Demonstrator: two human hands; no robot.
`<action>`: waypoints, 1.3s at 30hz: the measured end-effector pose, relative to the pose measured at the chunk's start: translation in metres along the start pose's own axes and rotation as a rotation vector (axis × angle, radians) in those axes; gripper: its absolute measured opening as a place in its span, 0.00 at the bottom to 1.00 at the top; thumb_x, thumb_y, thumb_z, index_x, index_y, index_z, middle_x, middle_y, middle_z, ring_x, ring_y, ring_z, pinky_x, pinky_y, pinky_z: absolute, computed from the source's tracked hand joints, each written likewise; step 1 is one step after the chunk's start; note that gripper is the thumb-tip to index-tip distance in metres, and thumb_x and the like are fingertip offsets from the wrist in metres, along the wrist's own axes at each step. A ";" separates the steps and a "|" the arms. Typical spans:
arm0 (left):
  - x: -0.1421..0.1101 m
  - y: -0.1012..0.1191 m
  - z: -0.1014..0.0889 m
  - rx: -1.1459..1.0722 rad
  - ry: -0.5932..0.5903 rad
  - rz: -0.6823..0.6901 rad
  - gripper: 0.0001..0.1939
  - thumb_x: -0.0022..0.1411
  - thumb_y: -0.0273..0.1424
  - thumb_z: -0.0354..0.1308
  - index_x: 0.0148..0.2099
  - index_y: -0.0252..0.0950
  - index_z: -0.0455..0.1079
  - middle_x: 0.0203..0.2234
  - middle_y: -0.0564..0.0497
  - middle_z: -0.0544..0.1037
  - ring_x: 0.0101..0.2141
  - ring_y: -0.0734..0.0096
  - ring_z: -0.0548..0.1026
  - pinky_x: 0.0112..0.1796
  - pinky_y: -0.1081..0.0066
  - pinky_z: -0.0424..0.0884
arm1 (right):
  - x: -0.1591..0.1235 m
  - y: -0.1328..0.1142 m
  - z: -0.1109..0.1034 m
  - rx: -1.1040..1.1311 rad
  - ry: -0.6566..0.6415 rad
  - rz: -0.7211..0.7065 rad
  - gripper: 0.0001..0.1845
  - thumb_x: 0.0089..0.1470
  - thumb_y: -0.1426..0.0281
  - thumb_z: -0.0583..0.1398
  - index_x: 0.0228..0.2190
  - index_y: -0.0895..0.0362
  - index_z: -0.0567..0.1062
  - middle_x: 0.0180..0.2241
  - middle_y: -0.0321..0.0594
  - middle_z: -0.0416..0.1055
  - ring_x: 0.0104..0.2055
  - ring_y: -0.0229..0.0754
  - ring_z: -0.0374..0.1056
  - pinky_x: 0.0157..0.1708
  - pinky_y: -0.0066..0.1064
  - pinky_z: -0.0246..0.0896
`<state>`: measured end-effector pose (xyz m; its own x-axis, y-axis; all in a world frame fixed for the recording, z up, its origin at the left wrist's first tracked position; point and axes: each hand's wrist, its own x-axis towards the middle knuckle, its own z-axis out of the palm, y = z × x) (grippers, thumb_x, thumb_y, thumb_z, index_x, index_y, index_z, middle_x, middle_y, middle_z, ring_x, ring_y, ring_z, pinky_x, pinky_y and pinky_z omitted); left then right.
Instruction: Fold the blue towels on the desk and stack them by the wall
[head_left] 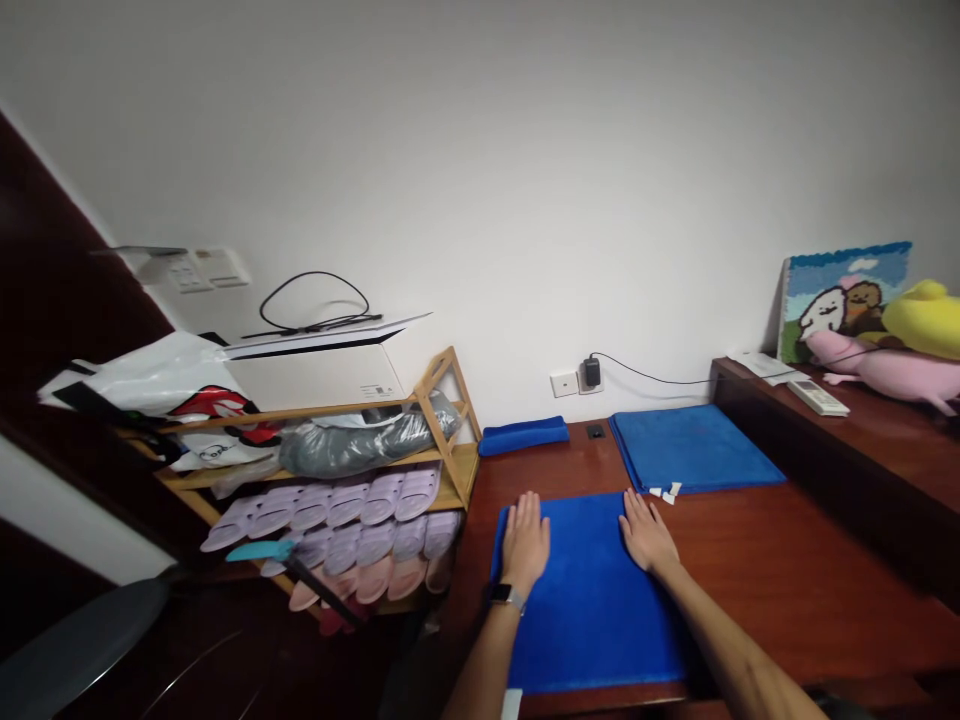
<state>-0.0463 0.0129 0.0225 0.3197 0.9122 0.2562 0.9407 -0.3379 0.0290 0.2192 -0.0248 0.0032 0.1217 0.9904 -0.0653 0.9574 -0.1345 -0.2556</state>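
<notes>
A bright blue cloth (592, 600), like a towel, lies flat on the brown wooden table (787, 570). My left hand (526, 545) rests palm down on its far left corner, fingers stretched out; a watch (507, 597) is on that wrist. On the far right corner lies my right hand (647, 532), also flat with the fingers extended. Behind it sits a stack of folded blue cloths (697, 447) with small white tags (666, 493) at the near edge. A narrow folded blue cloth (525, 436) lies against the wall.
Left of the table stands a wooden rack (450, 440) with several slippers (375, 500), a white box (322, 375) and a plastic bag (165, 370). A raised ledge (862, 440) at the right holds a remote (819, 397) and a pink plush toy (885, 368). A charger (592, 372) is plugged into the wall.
</notes>
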 end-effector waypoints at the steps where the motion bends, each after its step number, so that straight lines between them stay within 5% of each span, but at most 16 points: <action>1: 0.002 0.021 -0.001 -0.046 0.000 0.073 0.31 0.77 0.37 0.33 0.75 0.33 0.53 0.72 0.44 0.57 0.71 0.60 0.53 0.70 0.53 0.49 | 0.000 0.001 0.000 -0.002 0.003 0.002 0.38 0.68 0.60 0.35 0.72 0.66 0.45 0.75 0.42 0.37 0.76 0.42 0.34 0.73 0.41 0.28; 5: 0.012 0.110 0.009 -0.237 -0.090 0.266 0.33 0.77 0.44 0.28 0.75 0.35 0.52 0.72 0.47 0.57 0.72 0.65 0.52 0.70 0.58 0.49 | 0.001 0.006 0.005 -0.035 0.002 -0.028 0.37 0.68 0.63 0.36 0.72 0.65 0.47 0.75 0.44 0.37 0.77 0.43 0.34 0.73 0.42 0.29; 8: 0.018 0.142 0.021 -0.297 -0.173 0.236 0.36 0.77 0.47 0.26 0.75 0.35 0.52 0.72 0.47 0.57 0.72 0.65 0.52 0.70 0.57 0.49 | 0.001 0.009 0.008 -0.070 -0.010 -0.073 0.36 0.67 0.65 0.38 0.72 0.62 0.49 0.75 0.43 0.38 0.77 0.43 0.34 0.73 0.42 0.30; 11: 0.018 0.120 0.027 -0.265 -0.173 0.160 0.36 0.76 0.48 0.27 0.76 0.37 0.51 0.72 0.48 0.56 0.72 0.62 0.50 0.70 0.55 0.47 | 0.001 0.008 0.007 -0.072 0.002 -0.033 0.37 0.68 0.63 0.36 0.72 0.64 0.47 0.75 0.43 0.38 0.76 0.43 0.34 0.73 0.41 0.30; 17: 0.003 -0.013 0.018 -0.049 -0.141 -0.138 0.34 0.76 0.44 0.33 0.75 0.34 0.51 0.72 0.43 0.55 0.72 0.57 0.51 0.69 0.52 0.49 | 0.000 0.004 0.006 -0.032 0.009 0.006 0.38 0.68 0.60 0.35 0.72 0.65 0.45 0.75 0.42 0.38 0.76 0.41 0.35 0.73 0.40 0.27; 21: -0.007 -0.060 0.016 -0.011 -0.123 -0.172 0.33 0.76 0.42 0.33 0.75 0.31 0.52 0.73 0.43 0.54 0.72 0.58 0.51 0.69 0.57 0.51 | 0.003 0.007 0.011 -0.027 0.003 0.013 0.38 0.68 0.60 0.35 0.72 0.65 0.44 0.75 0.42 0.37 0.77 0.42 0.34 0.73 0.41 0.27; 35: -0.009 -0.058 0.009 -0.005 -0.117 -0.171 0.33 0.75 0.40 0.35 0.75 0.30 0.53 0.72 0.42 0.55 0.72 0.57 0.52 0.69 0.56 0.51 | -0.006 0.006 0.011 -0.038 -0.001 0.004 0.38 0.68 0.59 0.34 0.73 0.64 0.44 0.75 0.40 0.38 0.76 0.41 0.34 0.73 0.39 0.28; 39: -0.007 -0.025 -0.003 -0.010 -0.044 -0.061 0.31 0.75 0.36 0.34 0.74 0.30 0.53 0.73 0.43 0.55 0.72 0.61 0.51 0.70 0.55 0.47 | -0.006 0.005 0.010 -0.037 0.011 -0.006 0.38 0.68 0.60 0.35 0.72 0.65 0.46 0.75 0.41 0.39 0.76 0.41 0.35 0.73 0.40 0.29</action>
<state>-0.0721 0.0139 0.0233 0.2668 0.9403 0.2112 0.9574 -0.2837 0.0533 0.2209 -0.0317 -0.0079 0.1190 0.9915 -0.0533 0.9671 -0.1279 -0.2200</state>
